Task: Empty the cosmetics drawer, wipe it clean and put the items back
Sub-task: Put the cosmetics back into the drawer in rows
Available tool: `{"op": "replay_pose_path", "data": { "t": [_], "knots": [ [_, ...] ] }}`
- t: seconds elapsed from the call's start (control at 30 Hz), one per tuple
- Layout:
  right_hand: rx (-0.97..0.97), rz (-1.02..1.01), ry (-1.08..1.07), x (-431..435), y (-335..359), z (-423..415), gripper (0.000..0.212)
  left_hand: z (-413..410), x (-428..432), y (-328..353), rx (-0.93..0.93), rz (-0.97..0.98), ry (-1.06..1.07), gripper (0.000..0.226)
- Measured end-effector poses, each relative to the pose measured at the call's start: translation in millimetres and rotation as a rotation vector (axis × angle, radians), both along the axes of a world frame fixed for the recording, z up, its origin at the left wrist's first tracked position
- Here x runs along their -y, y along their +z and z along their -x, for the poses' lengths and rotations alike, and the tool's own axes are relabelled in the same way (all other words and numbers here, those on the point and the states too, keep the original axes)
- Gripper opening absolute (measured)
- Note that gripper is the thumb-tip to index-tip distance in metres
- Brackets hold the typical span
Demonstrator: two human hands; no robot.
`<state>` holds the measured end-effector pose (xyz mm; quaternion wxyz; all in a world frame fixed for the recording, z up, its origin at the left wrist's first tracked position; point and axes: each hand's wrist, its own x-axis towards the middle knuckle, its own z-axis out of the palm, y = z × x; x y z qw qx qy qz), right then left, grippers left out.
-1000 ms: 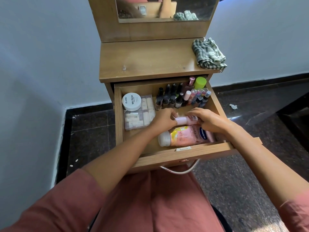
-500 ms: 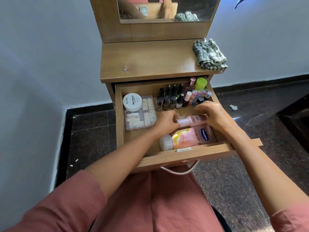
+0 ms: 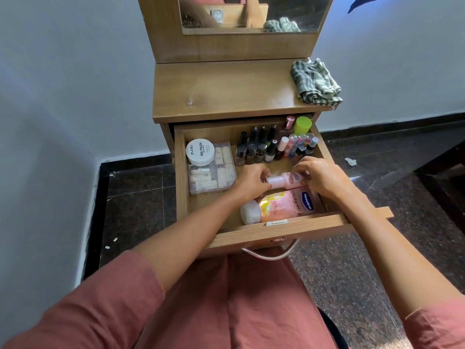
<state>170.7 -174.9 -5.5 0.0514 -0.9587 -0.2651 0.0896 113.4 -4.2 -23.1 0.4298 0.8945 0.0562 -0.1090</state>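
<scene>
In the head view we see the drawer [image 3: 180, 172] pulled out from under the table [image 3: 226, 91], with both hands reaching into its middle. The left hand [image 3: 251, 181] curls its fingers round the pale cap end of a small pink bottle [image 3: 284, 179], and the right hand [image 3: 319, 176] grips the other end, so the 2 hands hold it lying on its side just above the drawer floor. Just near of it lies a large pink Vaseline bottle [image 3: 284, 205], on its side along the drawer's near wall, cap to the left. At the far right stand dark nail polish bottles [image 3: 261, 147] in rows, with a green-capped bottle [image 3: 302, 125] in the far right corner. At the far left a white round tub [image 3: 200, 151] sits on a clear plastic box [image 3: 214, 177]. A checked cloth [image 3: 314, 83] lies crumpled on the table's far right corner, below the mirror [image 3: 251, 11].
</scene>
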Motion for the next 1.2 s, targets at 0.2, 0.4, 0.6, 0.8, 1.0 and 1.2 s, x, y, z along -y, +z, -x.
{"op": "replay_pose_path", "data": {
  "t": [0.2, 0.4, 0.6, 0.8, 1.0, 1.2],
  "knots": [
    [-0.002, -0.244, 0.006, 8, 0, -4, 0.022, -1, -21, 18, -0.138, -0.016, -0.129, 0.040],
    [-0.144, -0.088, 0.113, 6, 5, 2, 0.016, 13, -34, 26, -0.352, 0.016, -0.173, 0.049],
    [-0.169, 0.036, 0.125, 6, 8, 5, 0.021, 23, -30, 26, -0.361, 0.106, -0.092, 0.049],
    [-0.173, 0.002, 0.107, 6, 9, 7, 0.020, 31, -29, 24, -0.317, 0.117, -0.035, 0.045],
    [-0.176, -0.146, 0.040, -1, 13, 17, 0.018, 35, -21, 33, -0.072, -0.045, 0.025, 0.038],
    [-0.093, -0.413, 0.022, -12, 30, 45, 0.018, 64, -2, 58, 0.230, -0.014, 0.039, 0.018]
  ]
}}
